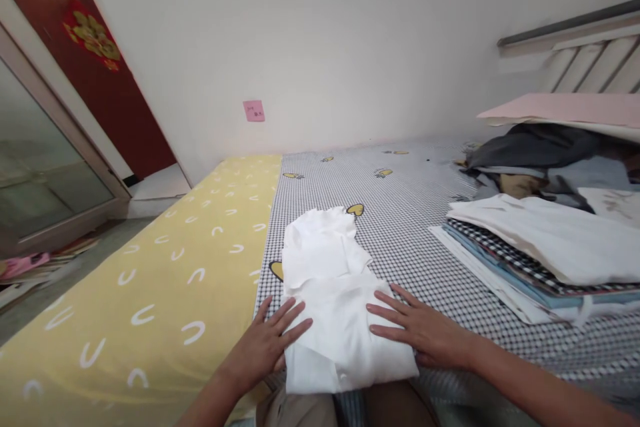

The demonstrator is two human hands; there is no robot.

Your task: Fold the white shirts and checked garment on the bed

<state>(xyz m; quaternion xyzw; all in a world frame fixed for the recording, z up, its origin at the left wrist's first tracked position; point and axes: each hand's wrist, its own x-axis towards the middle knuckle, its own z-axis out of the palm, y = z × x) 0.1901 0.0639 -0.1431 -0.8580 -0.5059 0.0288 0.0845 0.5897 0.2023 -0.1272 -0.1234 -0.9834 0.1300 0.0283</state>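
A white garment (345, 327), partly folded into a narrow strip, lies on the checked bedding in front of me, its ruffled end pointing toward the wall. The near part is doubled over and reaches the bed's edge by my legs. My left hand (270, 337) rests on the garment's left side, fingers spread, fingertips on the cloth. On the right side, my right hand (415, 323) lies with outstretched fingers flat on the cloth. Neither hand grips the fabric; the thumbs are partly hidden along the sides.
To the right sits a stack of folded clothes (545, 240), white on top. Behind it are a dark grey clothes heap (540, 147) and a pink board-like sheet (565, 107). Yellow bedding (200, 233) covers the left side. A wall (350, 47) closes the far side.
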